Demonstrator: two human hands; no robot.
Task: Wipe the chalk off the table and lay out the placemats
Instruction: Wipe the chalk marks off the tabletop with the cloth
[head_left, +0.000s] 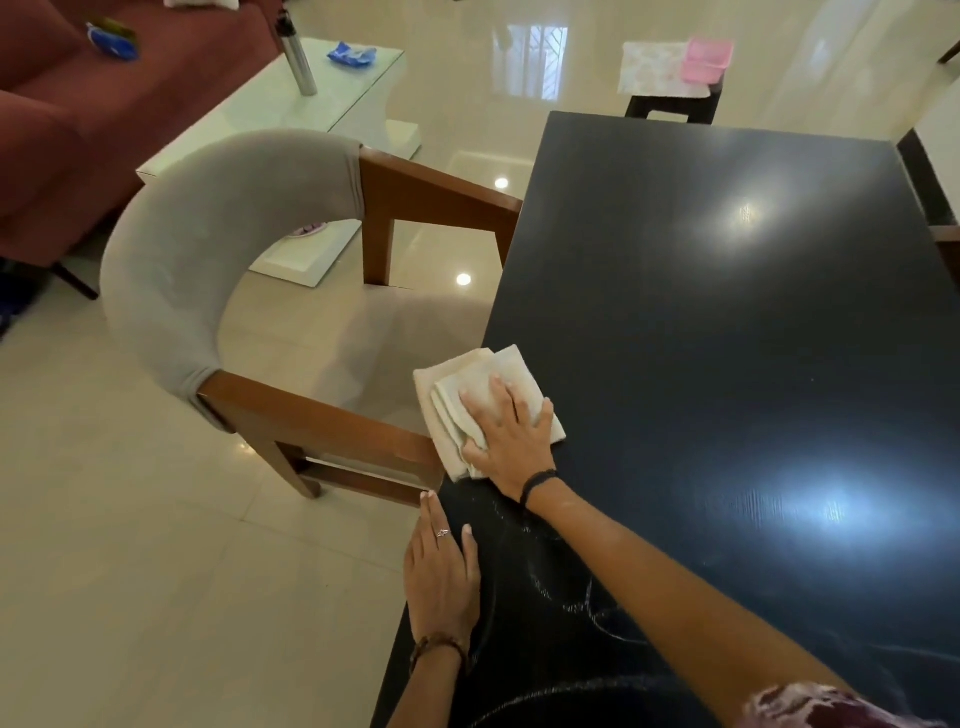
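Observation:
A dark table (727, 312) fills the right side of the view. White chalk lines (582, 597) mark its near left part, partly under my right forearm. A folded cream cloth (462, 384) lies at the table's left edge and hangs a little over it. My right hand (511, 434) presses flat on the cloth with straight fingers. My left hand (441, 577) rests flat on the table's left edge, nearer to me, holding nothing. Pale patterned placemats (654, 70) lie on a dark stool beyond the table's far end.
A grey-backed wooden chair (218, 270) stands close against the table's left side. A pink box (709, 60) sits on the placemats. Further left are a glass coffee table (260, 109) with a steel bottle (298, 57) and a maroon sofa (62, 130). The floor is glossy tile.

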